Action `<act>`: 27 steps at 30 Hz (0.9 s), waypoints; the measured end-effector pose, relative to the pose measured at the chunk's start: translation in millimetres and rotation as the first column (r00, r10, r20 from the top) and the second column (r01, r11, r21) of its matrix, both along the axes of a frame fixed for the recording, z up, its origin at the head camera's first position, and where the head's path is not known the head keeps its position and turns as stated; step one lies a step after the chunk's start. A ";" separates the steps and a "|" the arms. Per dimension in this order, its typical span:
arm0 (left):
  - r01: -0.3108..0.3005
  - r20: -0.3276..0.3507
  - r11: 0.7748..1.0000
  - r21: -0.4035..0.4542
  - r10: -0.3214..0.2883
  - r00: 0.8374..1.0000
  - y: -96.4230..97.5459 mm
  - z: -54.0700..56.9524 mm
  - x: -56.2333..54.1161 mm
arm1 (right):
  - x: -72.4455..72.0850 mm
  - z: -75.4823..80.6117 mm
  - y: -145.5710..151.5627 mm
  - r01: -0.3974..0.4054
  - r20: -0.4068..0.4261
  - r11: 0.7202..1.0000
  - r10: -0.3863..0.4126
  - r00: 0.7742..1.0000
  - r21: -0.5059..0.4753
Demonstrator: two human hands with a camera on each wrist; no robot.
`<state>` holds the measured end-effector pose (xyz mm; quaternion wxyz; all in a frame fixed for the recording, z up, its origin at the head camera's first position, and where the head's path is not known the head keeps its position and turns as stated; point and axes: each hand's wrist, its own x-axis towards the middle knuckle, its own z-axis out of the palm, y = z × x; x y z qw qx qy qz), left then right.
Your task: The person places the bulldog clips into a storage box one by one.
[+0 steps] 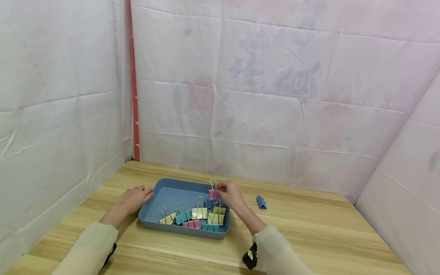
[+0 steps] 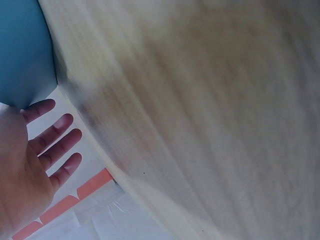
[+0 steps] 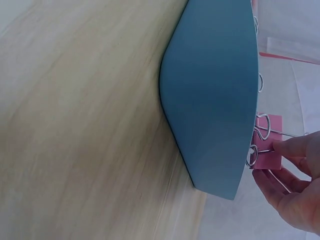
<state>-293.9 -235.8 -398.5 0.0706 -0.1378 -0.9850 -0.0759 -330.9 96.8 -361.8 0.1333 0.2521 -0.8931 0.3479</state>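
A pink binder clip (image 1: 213, 193) is pinched between thumb and fingers of my right hand (image 1: 231, 194), over the back right corner of a blue-grey tray (image 1: 182, 183). The right wrist view shows this pink clip (image 3: 270, 142) with wire handles, just beyond the tray's side wall (image 3: 210, 100). Below it in the tray lies a blue binder clip (image 1: 209, 203), partly covered by other clips. My left hand (image 1: 132, 199) rests at the tray's left rim; in the left wrist view the left hand's fingers (image 2: 62, 142) are loosely extended and hold nothing.
Several yellow, teal and pink clips, among them a yellow one (image 1: 199, 214), crowd the tray's front and right. A separate blue clip (image 1: 261, 202) lies on the wooden table (image 1: 309, 225) right of the tray. White curtains (image 1: 261, 95) hang behind and at both sides.
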 end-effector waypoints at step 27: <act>-0.003 -0.019 1.000 -0.004 0.003 1.000 2.1 -0.5 -0.6 | 10.6 -0.8 -21.2 -0.077 0.031 0.986 0.073 0.997 0.146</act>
